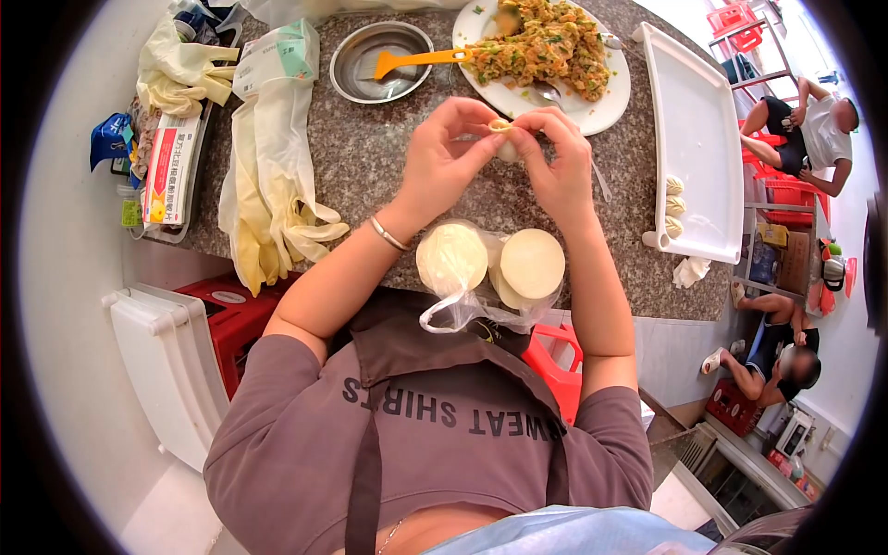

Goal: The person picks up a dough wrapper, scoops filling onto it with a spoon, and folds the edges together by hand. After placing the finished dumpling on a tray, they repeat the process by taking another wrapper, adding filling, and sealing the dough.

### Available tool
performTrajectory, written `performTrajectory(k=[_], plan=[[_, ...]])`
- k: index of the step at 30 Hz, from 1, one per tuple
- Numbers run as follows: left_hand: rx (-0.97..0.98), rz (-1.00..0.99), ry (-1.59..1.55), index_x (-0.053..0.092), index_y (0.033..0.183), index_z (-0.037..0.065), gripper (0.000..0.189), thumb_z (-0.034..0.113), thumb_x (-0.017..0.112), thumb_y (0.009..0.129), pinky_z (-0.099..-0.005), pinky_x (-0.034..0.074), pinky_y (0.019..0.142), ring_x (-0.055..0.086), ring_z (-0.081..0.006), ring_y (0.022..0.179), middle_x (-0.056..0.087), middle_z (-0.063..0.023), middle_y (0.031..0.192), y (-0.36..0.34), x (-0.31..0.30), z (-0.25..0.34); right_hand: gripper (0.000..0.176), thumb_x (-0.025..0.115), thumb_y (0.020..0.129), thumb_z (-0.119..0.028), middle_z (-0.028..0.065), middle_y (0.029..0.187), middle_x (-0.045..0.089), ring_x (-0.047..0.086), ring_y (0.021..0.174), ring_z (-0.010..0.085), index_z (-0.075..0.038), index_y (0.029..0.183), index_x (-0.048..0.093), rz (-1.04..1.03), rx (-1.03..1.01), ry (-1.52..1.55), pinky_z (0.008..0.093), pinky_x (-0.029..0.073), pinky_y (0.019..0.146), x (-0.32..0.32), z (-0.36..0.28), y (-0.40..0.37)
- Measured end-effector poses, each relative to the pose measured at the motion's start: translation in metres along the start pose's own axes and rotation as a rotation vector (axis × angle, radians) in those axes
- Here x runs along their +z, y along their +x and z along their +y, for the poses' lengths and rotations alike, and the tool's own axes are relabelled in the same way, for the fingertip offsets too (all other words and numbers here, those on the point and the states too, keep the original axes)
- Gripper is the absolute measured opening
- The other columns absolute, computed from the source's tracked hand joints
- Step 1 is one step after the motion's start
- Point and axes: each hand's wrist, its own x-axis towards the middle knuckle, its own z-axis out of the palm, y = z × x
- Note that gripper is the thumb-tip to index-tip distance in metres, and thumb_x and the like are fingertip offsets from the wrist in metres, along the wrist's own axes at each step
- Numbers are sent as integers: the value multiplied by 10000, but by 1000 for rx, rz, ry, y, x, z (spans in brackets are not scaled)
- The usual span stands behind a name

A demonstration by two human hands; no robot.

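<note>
Fingertips of my left hand [442,153] and my right hand [558,165] meet at a small dumpling [505,146], both pinching its dough edge. A bit of yellowish filling or dough shows at its top; the fingers hide much of the rest. Below the hands, close to my body, lie two stacks of round dough wrappers [532,263], the left one under a clear plastic bag [451,259]. Beyond my hands is a white plate [610,97] heaped with chopped filling [546,51], with a spoon [548,92] in it.
A white tray [694,120] at right holds several pleated dumplings [674,206]. A metal bowl [347,65] with a yellow brush [421,60] stands at the back. Gloves [264,185] and a glove box [277,60] lie left. Two people sit far right.
</note>
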Motion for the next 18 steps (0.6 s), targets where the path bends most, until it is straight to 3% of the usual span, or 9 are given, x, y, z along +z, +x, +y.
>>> performTrajectory(k=[1, 3, 6, 13, 18], plan=[[1, -1, 0, 619, 1043, 29, 154, 37, 663, 896, -283, 570, 825, 653, -122, 956, 665, -52, 1050, 0, 0, 0, 71, 687, 843, -105, 65, 843, 652, 618, 816, 231, -43, 870, 665, 27, 21, 37, 359, 431, 835, 1, -1, 0], [-360, -28, -528, 577, 1049, 69, 132, 90, 642, 936, -312, 555, 875, 634, -123, 985, 638, -36, 1090, 1, 0, -1, 71, 686, 845, -101, 67, 835, 651, 616, 806, 238, -37, 865, 663, 58, 17, 39, 361, 431, 831, 4, -1, -1], [-401, -61, -657, 590, 1030, 86, 93, 140, 624, 963, -332, 554, 880, 637, -120, 971, 648, -32, 1060, 0, 0, -3, 73, 684, 847, -90, 72, 823, 645, 609, 790, 241, -23, 859, 658, 89, 6, 52, 357, 440, 810, 7, -2, -1], [-415, -75, -610, 603, 1042, 90, 108, 149, 634, 957, -339, 563, 871, 639, -123, 966, 659, -21, 1008, 1, -3, -6, 74, 682, 844, -60, 82, 802, 623, 586, 760, 197, 4, 870, 654, 55, 68, 185, 318, 471, 714, 6, -4, 1], [-427, -84, -595, 604, 1038, 88, 114, 144, 646, 947, -337, 562, 872, 637, -125, 974, 652, -26, 1031, 1, -5, -8, 71, 681, 845, -65, 79, 826, 637, 603, 765, 208, -4, 870, 657, 37, 49, 146, 324, 473, 733, 5, -2, 0]])
